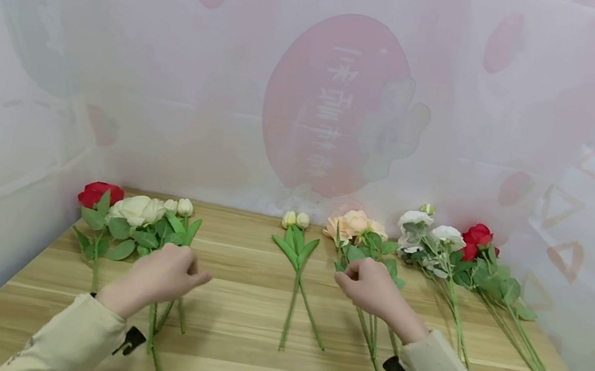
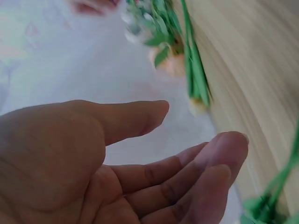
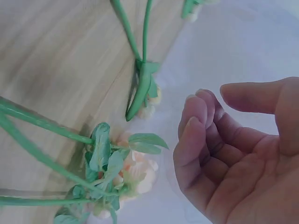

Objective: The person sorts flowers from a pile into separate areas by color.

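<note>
My left hand (image 1: 162, 276) hovers over the stems at the left, nothing in it; the left wrist view shows its fingers (image 2: 205, 163) loosely bent, apart from the thumb. Beneath it lie a cream rose (image 1: 138, 210), a red rose (image 1: 101, 195) and white tulips (image 1: 184, 207). My right hand (image 1: 374, 290) is held above the peach flowers (image 1: 356, 223), also holding nothing; in the right wrist view its fingers (image 3: 191, 112) are relaxed and curved, with the thumb close to them. Between the hands, two cream tulips (image 1: 296, 219) with crossed green stems lie on the table.
White flowers (image 1: 447, 235) and red roses (image 1: 478, 237) lie at the right with long stems slanting toward the front. The wooden table (image 1: 232, 365) is bounded at the back by a pink printed curtain (image 1: 229, 102), with white sheets at both sides.
</note>
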Available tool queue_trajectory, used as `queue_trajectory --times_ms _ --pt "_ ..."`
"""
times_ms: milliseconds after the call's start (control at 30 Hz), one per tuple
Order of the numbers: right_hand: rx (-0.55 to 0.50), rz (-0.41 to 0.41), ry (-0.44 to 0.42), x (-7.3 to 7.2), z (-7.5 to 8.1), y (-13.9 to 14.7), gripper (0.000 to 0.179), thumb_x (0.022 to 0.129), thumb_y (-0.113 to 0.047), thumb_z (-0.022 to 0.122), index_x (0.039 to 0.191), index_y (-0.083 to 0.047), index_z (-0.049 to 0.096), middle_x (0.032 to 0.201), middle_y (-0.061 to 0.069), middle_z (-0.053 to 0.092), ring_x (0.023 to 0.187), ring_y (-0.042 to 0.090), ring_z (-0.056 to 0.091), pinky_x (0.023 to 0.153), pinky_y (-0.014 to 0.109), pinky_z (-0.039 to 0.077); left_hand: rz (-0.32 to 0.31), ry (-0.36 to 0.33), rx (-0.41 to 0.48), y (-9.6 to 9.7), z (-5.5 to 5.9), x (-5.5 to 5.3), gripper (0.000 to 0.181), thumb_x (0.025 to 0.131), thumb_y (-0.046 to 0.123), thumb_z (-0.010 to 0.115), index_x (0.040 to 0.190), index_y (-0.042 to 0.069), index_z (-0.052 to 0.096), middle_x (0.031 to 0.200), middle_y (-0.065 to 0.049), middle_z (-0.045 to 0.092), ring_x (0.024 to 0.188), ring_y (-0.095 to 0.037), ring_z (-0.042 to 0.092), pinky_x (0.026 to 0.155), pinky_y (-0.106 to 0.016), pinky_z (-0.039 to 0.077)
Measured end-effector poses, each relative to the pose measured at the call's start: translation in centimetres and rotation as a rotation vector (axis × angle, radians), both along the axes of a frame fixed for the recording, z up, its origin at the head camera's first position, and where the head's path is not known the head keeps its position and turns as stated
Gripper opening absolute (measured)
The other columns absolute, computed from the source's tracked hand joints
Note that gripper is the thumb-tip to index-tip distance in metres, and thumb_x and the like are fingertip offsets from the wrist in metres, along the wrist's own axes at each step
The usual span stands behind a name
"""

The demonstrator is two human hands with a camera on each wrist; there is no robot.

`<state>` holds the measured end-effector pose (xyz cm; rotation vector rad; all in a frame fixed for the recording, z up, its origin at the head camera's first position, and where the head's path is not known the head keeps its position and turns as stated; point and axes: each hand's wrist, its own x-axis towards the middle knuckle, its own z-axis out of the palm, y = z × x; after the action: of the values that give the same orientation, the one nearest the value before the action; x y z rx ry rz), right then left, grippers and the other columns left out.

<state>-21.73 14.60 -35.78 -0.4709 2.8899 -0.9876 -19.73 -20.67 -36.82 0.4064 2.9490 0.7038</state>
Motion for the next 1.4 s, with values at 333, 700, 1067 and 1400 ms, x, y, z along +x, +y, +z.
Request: queue_trajectory --times_ms 333,700,1067,1400 --pt "-0.113 0.006 -0.004 2.6 -0.9 1.1 0.029 0.099 -0.022 0.061 0.072 -0.011 0.062 0.060 0.002 0.057 0.052 0.020 0.055 0.049 0.032 0.044 0.069 -0.135 0.061 -3.8 -2.3 -3.2 0.056 0.099 0.027 0.060 0.048 0.013 0.043 0.041 0.003 0.041 0.039 -0.012 0.046 0.049 -0.030 0.047" --pt "-0.155 -0.003 -0.023 3.3 -1.6 0.4 0.026 0.098 -0.021 0.062 0.075 -0.011 0.065 0.064 0.002 0.059 0.059 0.031 0.060 0.049 0.033 0.045 0.107 -0.145 0.086 -3.9 -3.1 -3.6 0.045 0.097 0.019 0.063 0.055 0.007 0.051 0.049 -0.008 0.058 0.047 -0.019 0.061 0.050 -0.032 0.053" --pt "-0.160 -0.002 -0.038 3.4 -2.0 0.3 0.025 0.099 -0.018 0.061 0.076 -0.009 0.065 0.064 0.003 0.059 0.058 0.030 0.060 0.050 0.033 0.046 0.094 -0.141 0.045 -3.3 -3.5 -3.5 0.043 0.087 0.009 0.071 0.052 0.007 0.048 0.048 -0.007 0.058 0.045 -0.018 0.060 0.047 -0.030 0.051" --pt "-0.159 0.006 -0.042 3.4 -1.9 0.3 0.025 0.099 -0.017 0.061 0.075 -0.010 0.065 0.063 0.002 0.058 0.058 0.030 0.060 0.050 0.033 0.047 0.085 -0.134 0.085 -3.3 -3.4 -3.4 0.027 0.085 -0.003 0.059 0.058 -0.001 0.055 0.047 -0.007 0.058 0.043 -0.020 0.061 0.046 -0.030 0.051"
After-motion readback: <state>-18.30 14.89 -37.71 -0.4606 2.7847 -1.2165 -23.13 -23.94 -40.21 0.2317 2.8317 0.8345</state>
